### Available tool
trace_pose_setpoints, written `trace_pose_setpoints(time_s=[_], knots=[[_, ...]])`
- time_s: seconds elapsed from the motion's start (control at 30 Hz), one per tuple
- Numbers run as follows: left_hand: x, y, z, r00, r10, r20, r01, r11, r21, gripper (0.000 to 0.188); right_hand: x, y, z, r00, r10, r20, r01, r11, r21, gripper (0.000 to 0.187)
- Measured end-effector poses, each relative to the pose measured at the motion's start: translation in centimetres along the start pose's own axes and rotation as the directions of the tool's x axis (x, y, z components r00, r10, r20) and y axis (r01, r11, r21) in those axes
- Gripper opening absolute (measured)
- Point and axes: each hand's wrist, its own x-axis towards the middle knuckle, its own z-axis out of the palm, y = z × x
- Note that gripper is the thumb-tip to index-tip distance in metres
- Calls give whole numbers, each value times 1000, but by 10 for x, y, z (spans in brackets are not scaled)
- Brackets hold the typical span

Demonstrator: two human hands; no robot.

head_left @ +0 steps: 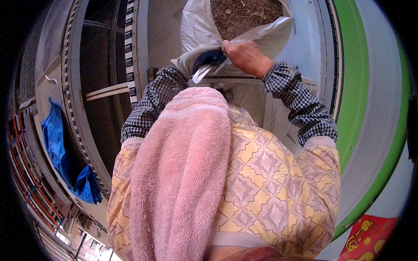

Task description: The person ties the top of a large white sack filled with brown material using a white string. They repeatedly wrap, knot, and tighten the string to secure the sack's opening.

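Observation:
A white woven sack stands open at the top of the view, filled with brown dry plant matter. My right hand is bare and grips the sack's near rim. My left hand wears a grey and blue work glove and holds the same rim just to the left. Both forearms are in checked sleeves. A pink towel hangs down my front over a yellow patterned garment.
The sack rests against a grey metal frame. A dark round machine opening with a toothed rim lies to the left. A blue cloth hangs at far left. Green and grey curved panels run down the right.

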Motion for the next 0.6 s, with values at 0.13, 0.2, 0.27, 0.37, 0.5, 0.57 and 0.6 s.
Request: trace_pose_setpoints(time_s=[0.13,0.2,0.27,0.37,0.5,0.57,0.6], knots=[[7,4,4,957,-275,97,280,774,-568,37,7,15,-7,997,-41,64,38,999,36,8],[10,3,7,962,-272,-15,220,805,-551,42,10,20,-11,991,-119,67,115,992,60,8],[11,3,8,968,-221,-118,183,946,-268,37,11,21,-13,986,-142,83,137,989,61,8],[20,0,5,964,-261,-42,264,952,152,24,15,21,-14,985,-126,121,123,992,35,7],[29,-9,7,964,-202,-175,238,945,222,19,16,24,-17,980,-148,136,143,988,52,8],[29,-10,9,963,-189,-193,225,956,187,18,14,26,-20,979,-167,116,157,984,90,8],[27,-9,11,955,-208,-212,247,952,182,18,13,27,-20,980,-173,102,162,981,104,8]])
